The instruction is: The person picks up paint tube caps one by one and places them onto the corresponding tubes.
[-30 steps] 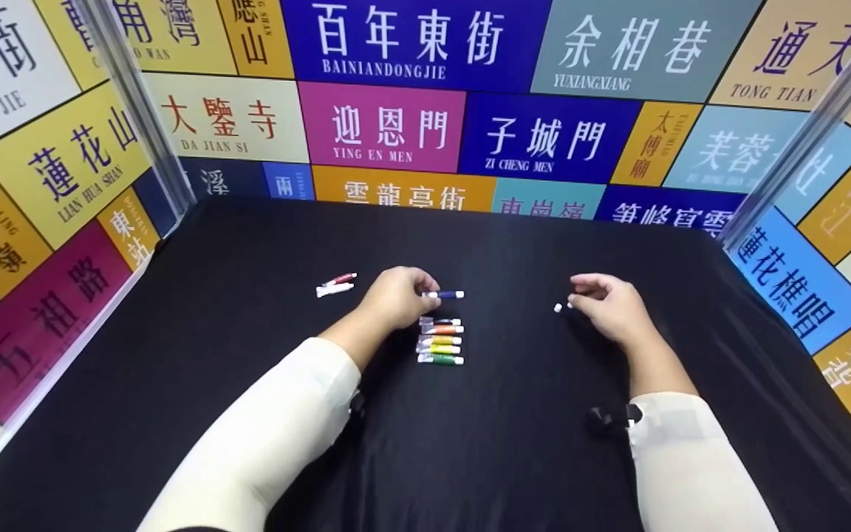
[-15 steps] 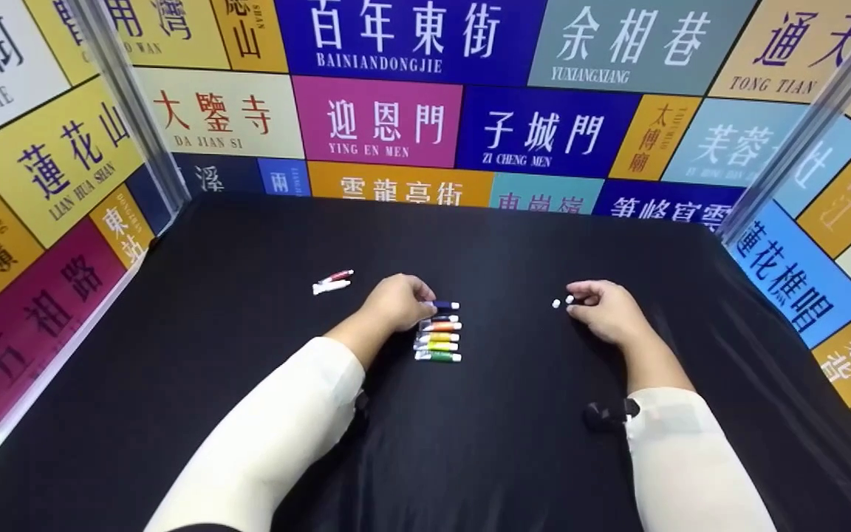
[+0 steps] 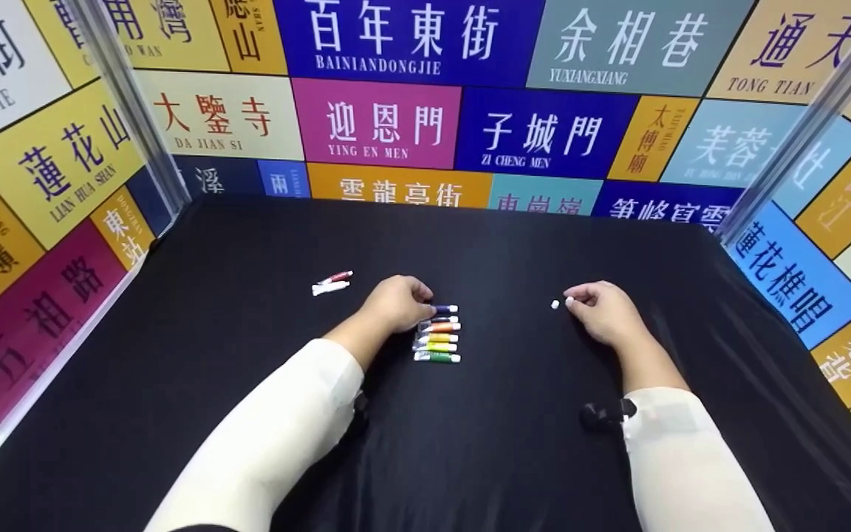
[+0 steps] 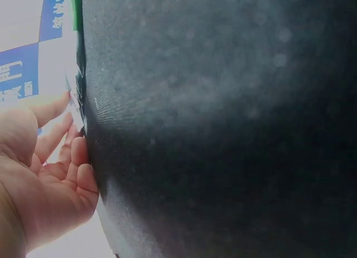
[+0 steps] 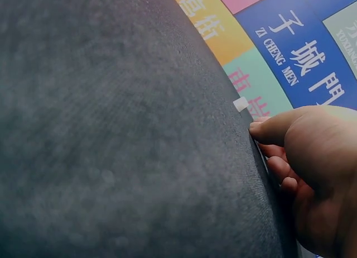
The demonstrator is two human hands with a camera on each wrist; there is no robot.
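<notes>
In the head view my left hand (image 3: 398,304) pinches the crimped end of a dark blue paint tube (image 3: 445,308). That tube lies at the far end of a row of small paint tubes, caps to the right. Nearer me come a black-looking one, an orange tube (image 3: 443,326), yellow ones and a green tube (image 3: 440,357). The left wrist view shows a green-banded tube (image 4: 77,15) above the fingertips. My right hand (image 3: 604,310) has thumb and index finger closed at a small white piece (image 3: 569,301); another white piece (image 3: 555,304) sits just left of it.
A red tube (image 3: 337,277) and a white tube (image 3: 331,288) lie together left of my left hand. Black cloth (image 3: 499,428) covers the table. Printed sign panels (image 3: 388,122) stand along the back and both sides.
My left hand has brought the dark blue tube down and nearer, against the row's far end. The right hand's thumb and index finger have closed in on the white piece.
</notes>
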